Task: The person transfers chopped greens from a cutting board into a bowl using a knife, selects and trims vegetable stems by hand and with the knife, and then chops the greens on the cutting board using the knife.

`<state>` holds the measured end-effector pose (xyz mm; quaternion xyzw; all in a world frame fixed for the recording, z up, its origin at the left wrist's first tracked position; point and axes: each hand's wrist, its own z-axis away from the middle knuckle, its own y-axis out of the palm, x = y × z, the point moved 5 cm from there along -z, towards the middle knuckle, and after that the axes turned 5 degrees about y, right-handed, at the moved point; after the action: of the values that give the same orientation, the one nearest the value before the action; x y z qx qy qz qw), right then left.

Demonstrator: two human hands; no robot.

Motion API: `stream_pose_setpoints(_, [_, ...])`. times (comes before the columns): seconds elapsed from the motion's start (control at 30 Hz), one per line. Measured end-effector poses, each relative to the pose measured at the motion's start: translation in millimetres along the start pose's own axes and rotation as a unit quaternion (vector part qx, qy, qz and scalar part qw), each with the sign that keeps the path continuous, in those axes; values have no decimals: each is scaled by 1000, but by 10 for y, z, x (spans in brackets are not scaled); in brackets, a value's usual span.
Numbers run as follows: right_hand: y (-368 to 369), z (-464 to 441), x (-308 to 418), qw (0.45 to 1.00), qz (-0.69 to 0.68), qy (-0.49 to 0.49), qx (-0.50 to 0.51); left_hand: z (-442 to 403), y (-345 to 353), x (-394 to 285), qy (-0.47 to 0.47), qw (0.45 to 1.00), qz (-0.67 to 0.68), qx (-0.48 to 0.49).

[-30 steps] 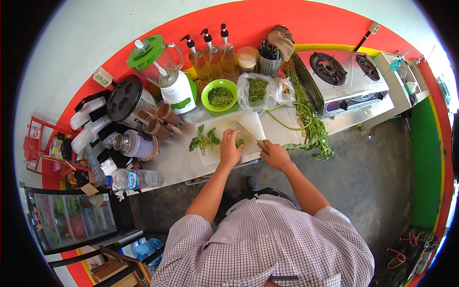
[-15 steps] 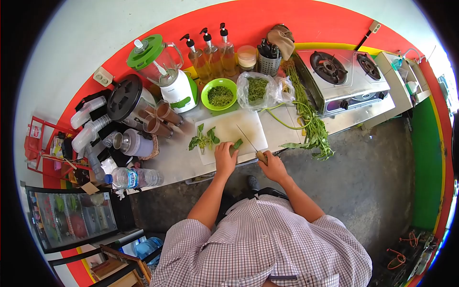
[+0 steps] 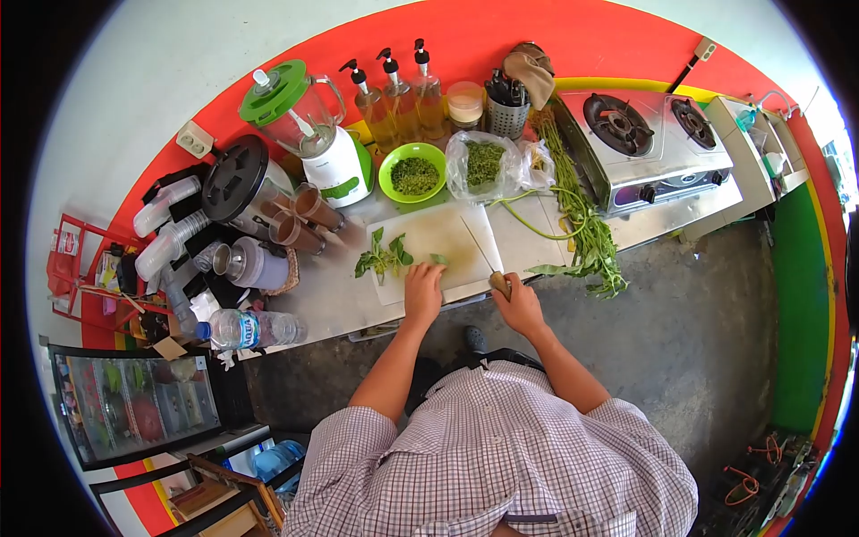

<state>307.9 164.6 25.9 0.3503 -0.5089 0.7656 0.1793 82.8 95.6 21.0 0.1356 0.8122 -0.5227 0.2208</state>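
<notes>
My left hand (image 3: 423, 291) rests on the white cutting board (image 3: 407, 294) with its fingers bent together over a green leaf (image 3: 438, 259). Only the leaf's tip shows past the fingertips; the rest is hidden. In my right hand (image 3: 520, 304) is a knife (image 3: 477, 242), held by its wooden handle at the board's right edge. Its long thin blade points away from me over the board, apart from the leaf. A bunch of leafy stems (image 3: 383, 256) lies on the board's left side.
Behind the board stand a green bowl (image 3: 412, 199) and a plastic bag (image 3: 484, 170), both with chopped greens. Long stems (image 3: 586, 246) hang over the counter's front edge beside a gas stove (image 3: 662, 148). To the left are a blender (image 3: 335, 170), brown-filled cups (image 3: 298, 235) and a water bottle (image 3: 255, 330).
My left hand has shifted slightly, and the leaf now shows ahead of its fingertips rather than at its right. My right hand has moved right, taking the knife away from the leaf.
</notes>
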Motion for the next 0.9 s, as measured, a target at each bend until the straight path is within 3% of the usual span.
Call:
stream_pose_setpoints(0.1, [-49, -23, 4, 1000, -3, 1, -8, -4, 111, -52, 59, 998, 3, 18])
stream_pose_setpoints(0.17, [-89, -72, 38, 1000, -1, 2, -4, 14, 119, 44, -61, 991, 122, -14])
stream_pose_setpoints(0.27, [-136, -167, 101, 997, 20, -62, -38, 73, 144, 137, -106, 981, 158, -39])
stream_pose_setpoints(0.33, [-107, -274, 174, 986, 40, -149, -64, 77, 137, 149, -96, 983, 153, -35])
stream_pose_setpoints(0.43, [35, -399, 232, 981, 53, -174, -74, 137, 135, 147, -61, 989, 135, -23])
stream_pose_setpoints(0.67, [109, -398, 270, 983, 66, -162, -63, 127, 27, -8, -42, 995, 84, -44])
stream_pose_setpoints(0.77, [3, -276, 404, 982, 52, -148, -105, 31, 65, -30, -42, 997, 54, -48])
stream_pose_setpoints(0.9, [129, -194, 357, 996, 51, -75, 5, -83, 92, -56, -47, 998, 19, -45])
